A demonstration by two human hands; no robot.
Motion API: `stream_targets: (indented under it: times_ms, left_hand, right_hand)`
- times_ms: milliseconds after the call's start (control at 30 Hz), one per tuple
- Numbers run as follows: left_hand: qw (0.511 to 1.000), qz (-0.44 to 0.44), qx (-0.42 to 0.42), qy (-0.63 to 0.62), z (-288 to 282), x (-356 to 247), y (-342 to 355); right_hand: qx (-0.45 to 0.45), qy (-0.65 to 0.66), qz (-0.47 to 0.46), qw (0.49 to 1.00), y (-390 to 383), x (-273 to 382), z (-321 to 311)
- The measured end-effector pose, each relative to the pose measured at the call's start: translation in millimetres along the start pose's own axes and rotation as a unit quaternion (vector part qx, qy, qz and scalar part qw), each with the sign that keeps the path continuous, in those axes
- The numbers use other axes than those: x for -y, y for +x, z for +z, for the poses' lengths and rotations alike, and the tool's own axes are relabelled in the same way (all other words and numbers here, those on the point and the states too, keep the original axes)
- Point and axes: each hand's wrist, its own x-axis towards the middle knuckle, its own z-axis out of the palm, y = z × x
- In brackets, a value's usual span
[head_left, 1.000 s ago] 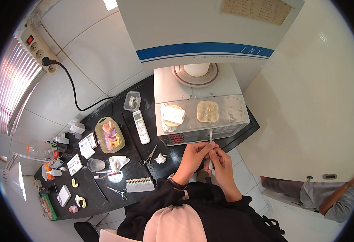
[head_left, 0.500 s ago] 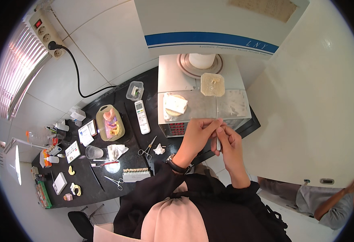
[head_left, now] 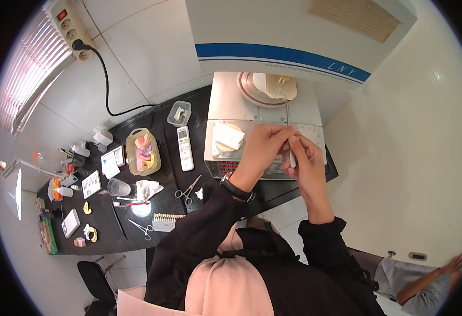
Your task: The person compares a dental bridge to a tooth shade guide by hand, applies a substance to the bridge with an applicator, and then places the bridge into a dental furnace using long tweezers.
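Observation:
Both my left hand (head_left: 267, 148) and my right hand (head_left: 309, 160) are closed around long metal tweezers (head_left: 288, 111), fingertips meeting near the middle. The tips reach forward to the near edge of a pale honeycomb firing tray (head_left: 289, 90), which carries small yellowish pieces. That tray overlaps the right part of the round firing platform (head_left: 247, 88) and its white centre block (head_left: 259, 82); whether it rests there is unclear. Beside my left hand, a folded white tissue (head_left: 230, 136) lies on a round pad on the furnace's metal front.
The furnace's raised upper housing (head_left: 283, 31) overhangs the platform. To the left, the black counter holds a remote control (head_left: 185, 150), a basket of dental models (head_left: 131, 152), scissor-handled clamps (head_left: 188, 196) and a tooth shade guide (head_left: 163, 224). Another person's arm (head_left: 426, 282) shows at lower right.
My hands and the tweezers have moved forward. The firing tray has gone from in front of the round platform to over its right part. The view has shifted slightly.

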Motion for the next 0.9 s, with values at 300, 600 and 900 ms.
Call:
stream_targets:
  times_ms: [300, 600, 900]
  left_hand:
    - [1.000, 0.009, -0.018, -0.009, -2.8, 2.8, 21.1]
    - [0.995, 0.080, -0.056, 0.014, -5.6, 15.4, 48.5]
    - [0.991, 0.101, -0.087, 0.006, -4.5, 12.0, 60.3]
  right_hand:
    - [-0.003, -0.025, 0.005, 1.000, 23.0, 3.1, -7.1]
    - [0.001, -0.033, -0.001, 0.999, 43.9, 7.7, -11.9]
    - [-0.006, -0.042, -0.007, 0.999, 59.4, 10.0, -11.0]
